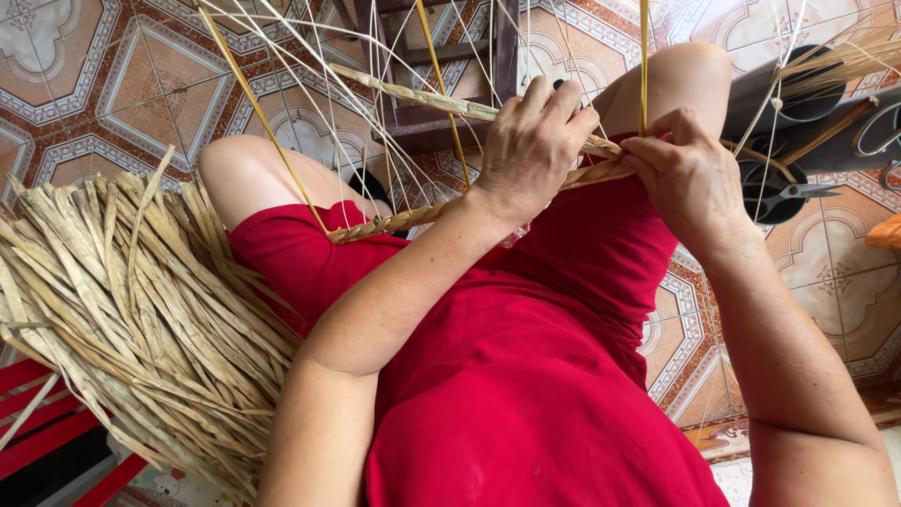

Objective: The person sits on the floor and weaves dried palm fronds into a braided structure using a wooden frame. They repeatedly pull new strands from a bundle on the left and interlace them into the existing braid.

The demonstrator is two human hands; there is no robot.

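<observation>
Straw-coloured and tightly plaited, a braided band of dried fibre runs across the person's lap, from above the red-clad thigh up toward the two hands that meet over the raised knee. The left hand is curled over the braid from above, fingers folded down and clamped on it, while the right hand pinches the working end just beside it, thumb and fingers closed on the strands. A second plaited length passes behind the left hand toward the upper left. Loose thin strands fan upward and outward from the braid, a few yellower ones standing nearly straight. Beneath the hands lies the red dress covering the lap. To the left, a thick bundle of flat dried leaves rests beside the bare knee, partly over a red slatted seat. At the right, dark round containers hold more fibre, and a pair of scissors lies nearby on the patterned tile floor.
</observation>
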